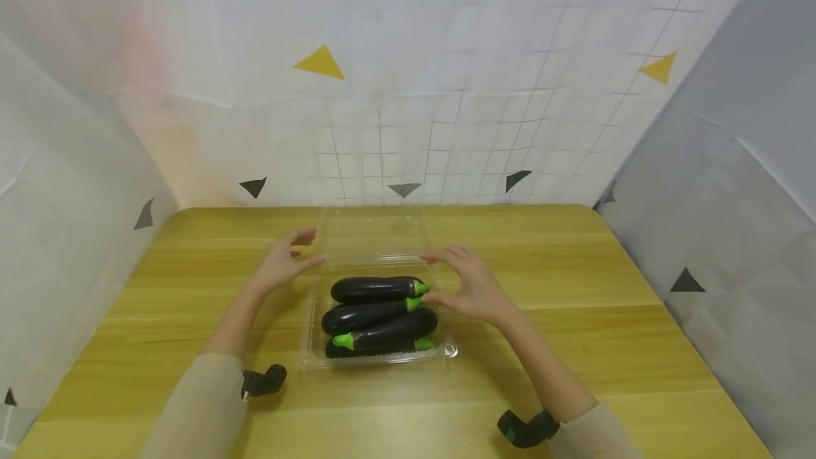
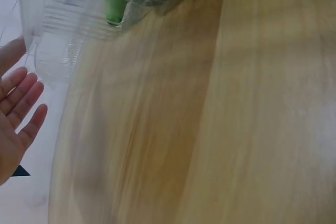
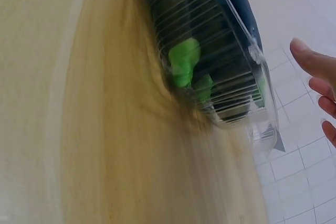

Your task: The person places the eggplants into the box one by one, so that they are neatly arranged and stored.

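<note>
Several glossy dark eggplants [image 1: 395, 330] with green stems lie side by side in a clear plastic clamshell box [image 1: 450, 350]. One rests on top of its neighbours at the near side. The hinged lid [image 1: 372, 232] is laid back, away from the person. By the box's far left corner hovers my left hand [image 1: 283, 262], thumb and fingers spread apart, holding nothing. On the other side my right hand [image 1: 470, 287] reaches over the box's right edge near the green stems, thumb and fingers parted. The right wrist view shows that hand [image 3: 321, 80] apart from the box wall.
The box stands on a wood-grain table [image 1: 548, 268]. A white wall sheet [image 1: 408, 140] with grid lines and triangles rises behind it, and pale sheets flank both sides. Black wrist devices [image 1: 528, 429] are strapped to both forearms.
</note>
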`<move>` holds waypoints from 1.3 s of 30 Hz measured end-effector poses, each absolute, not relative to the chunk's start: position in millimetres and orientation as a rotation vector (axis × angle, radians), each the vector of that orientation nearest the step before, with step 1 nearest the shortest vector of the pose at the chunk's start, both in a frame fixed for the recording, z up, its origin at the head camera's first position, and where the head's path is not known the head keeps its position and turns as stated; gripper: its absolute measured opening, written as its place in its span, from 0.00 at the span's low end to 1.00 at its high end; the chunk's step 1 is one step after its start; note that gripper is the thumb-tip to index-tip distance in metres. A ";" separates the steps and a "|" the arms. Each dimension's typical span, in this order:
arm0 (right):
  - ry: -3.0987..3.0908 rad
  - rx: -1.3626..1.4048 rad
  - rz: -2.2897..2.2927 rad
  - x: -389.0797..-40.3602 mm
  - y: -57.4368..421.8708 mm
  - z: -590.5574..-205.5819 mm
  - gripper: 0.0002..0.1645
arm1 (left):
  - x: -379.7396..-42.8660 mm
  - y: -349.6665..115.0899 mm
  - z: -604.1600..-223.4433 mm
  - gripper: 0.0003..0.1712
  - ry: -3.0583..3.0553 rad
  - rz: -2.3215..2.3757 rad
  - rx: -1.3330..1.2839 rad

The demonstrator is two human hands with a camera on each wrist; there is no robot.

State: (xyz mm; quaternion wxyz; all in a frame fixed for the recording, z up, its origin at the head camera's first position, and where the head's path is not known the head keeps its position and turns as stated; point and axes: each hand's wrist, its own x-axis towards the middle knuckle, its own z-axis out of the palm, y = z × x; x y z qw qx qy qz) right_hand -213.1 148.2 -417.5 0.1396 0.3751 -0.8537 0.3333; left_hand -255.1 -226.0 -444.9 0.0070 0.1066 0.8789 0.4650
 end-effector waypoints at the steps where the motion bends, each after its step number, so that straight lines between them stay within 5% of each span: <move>1: -2.465 1.083 0.961 -214.4 148.1 -418.1 0.40 | -256.0 -226.0 -445.2 0.38 2.745 1.454 0.314; 24: -2.602 0.911 0.955 -229.1 156.3 -445.0 0.34 | -262.8 -213.8 -446.0 0.39 2.529 1.712 0.032; 39: -2.508 0.839 0.934 -231.7 154.8 -441.7 0.32 | -249.2 -208.2 -435.0 0.18 2.702 1.773 0.088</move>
